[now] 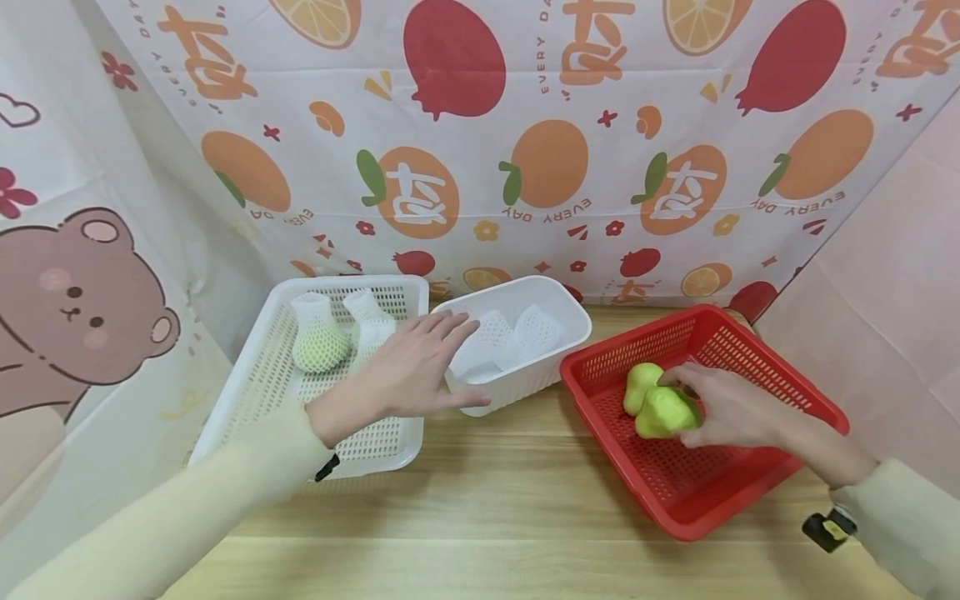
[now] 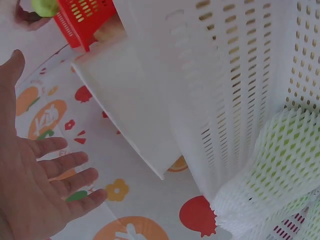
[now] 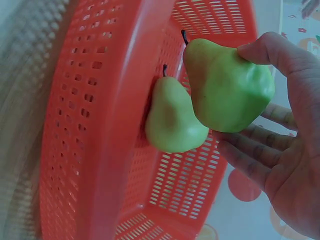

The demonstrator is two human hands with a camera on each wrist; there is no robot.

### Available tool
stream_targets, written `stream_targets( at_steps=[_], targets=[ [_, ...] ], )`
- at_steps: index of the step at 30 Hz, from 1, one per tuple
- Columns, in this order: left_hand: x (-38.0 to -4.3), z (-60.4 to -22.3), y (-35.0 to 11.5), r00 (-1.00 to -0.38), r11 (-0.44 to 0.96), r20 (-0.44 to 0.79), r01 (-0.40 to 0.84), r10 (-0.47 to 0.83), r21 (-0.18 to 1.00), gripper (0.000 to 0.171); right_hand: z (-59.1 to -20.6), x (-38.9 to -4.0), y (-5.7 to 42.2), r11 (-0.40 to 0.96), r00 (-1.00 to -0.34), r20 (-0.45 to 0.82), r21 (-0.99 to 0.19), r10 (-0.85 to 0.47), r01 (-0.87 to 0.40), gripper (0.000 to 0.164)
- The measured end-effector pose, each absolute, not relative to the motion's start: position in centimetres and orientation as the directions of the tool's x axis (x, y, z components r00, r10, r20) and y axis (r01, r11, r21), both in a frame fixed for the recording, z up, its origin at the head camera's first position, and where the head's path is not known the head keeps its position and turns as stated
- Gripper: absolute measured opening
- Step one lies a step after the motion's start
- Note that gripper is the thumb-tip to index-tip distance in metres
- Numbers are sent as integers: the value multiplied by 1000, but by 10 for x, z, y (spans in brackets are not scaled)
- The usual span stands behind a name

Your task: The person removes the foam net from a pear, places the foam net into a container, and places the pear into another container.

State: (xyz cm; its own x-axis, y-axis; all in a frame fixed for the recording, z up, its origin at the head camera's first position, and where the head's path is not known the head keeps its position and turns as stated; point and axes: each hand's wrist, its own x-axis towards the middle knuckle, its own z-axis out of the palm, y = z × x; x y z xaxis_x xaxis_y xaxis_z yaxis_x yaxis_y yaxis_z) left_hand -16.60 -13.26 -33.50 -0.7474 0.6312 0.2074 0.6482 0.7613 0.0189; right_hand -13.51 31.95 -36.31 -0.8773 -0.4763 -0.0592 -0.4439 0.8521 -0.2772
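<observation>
My right hand (image 1: 731,410) pinches a green pear (image 1: 666,413) between thumb and fingers, over the red basket (image 1: 675,517). A second pear (image 3: 172,117) lies on the basket floor beside it, its dark stem showing in the right wrist view. My left hand (image 1: 420,367) is spread with straight fingers, holding nothing, above the gap between the white basket (image 1: 240,375) and a small white bin (image 1: 517,387). In the white basket lie a pear in a foam net (image 1: 318,337) and another foam-netted piece (image 1: 369,321), partly behind my left hand.
White foam nets (image 1: 517,337) lie inside the small white bin, between the two baskets. All three containers stand on a wooden table (image 1: 495,508). A fruit-printed cloth (image 1: 480,183) hangs behind them, and a bear-printed curtain (image 1: 67,308) is on the left.
</observation>
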Motion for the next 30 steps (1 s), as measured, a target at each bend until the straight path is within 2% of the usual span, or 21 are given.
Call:
stream_targets(
  at_steps=[7,15,20,30],
  targets=[
    [-148,-340,-135,-733,751,235,660,639,17,105,-372,-136,317,852,-871,-101,-287,-481,-437,63],
    [-133,-340,-143,-729,751,272,659,628,35,104,-386,-135,315,861,-874,-165,-328,-458,-389,69],
    [-127,-337,-153,-744,766,290,641,601,57,102,-391,-134,315,859,-872,-159,-323,-463,-398,69],
    [-125,-343,-164,-734,770,328,638,595,30,98,-403,-133,318,860,-870,-167,-323,-463,-396,65]
  ],
)
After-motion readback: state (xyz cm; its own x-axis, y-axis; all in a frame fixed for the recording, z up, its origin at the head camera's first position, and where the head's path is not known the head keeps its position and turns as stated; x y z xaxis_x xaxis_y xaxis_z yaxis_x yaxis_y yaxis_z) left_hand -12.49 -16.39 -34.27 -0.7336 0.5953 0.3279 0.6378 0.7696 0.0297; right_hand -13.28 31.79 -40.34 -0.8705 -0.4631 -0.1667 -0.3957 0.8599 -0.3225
